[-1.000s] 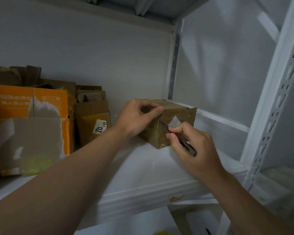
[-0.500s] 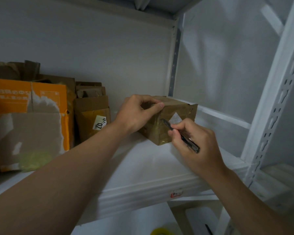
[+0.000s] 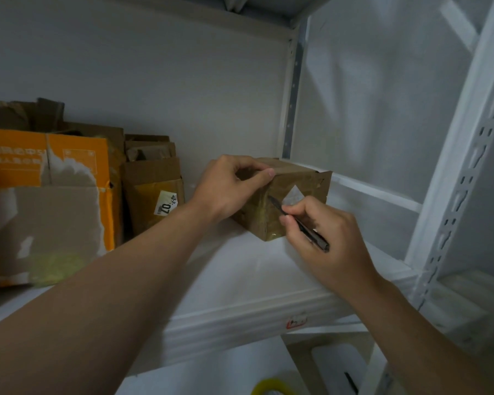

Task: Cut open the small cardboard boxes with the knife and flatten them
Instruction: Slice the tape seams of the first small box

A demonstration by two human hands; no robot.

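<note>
Left fingers (image 3: 264, 177) grip box (image 3: 305, 179); knife (image 3: 315, 239) touches its front.

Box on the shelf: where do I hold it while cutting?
Hold the box by its top left corner, from the left, as the left hand does. The knife in the right hand works its taped front face, so fingers there avoid the blade.

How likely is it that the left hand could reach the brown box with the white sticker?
Probably yes, once it lets go. The left hand grips the small taped box; the stickered box stands close to its left on the same shelf, with only bare shelf between.
</note>
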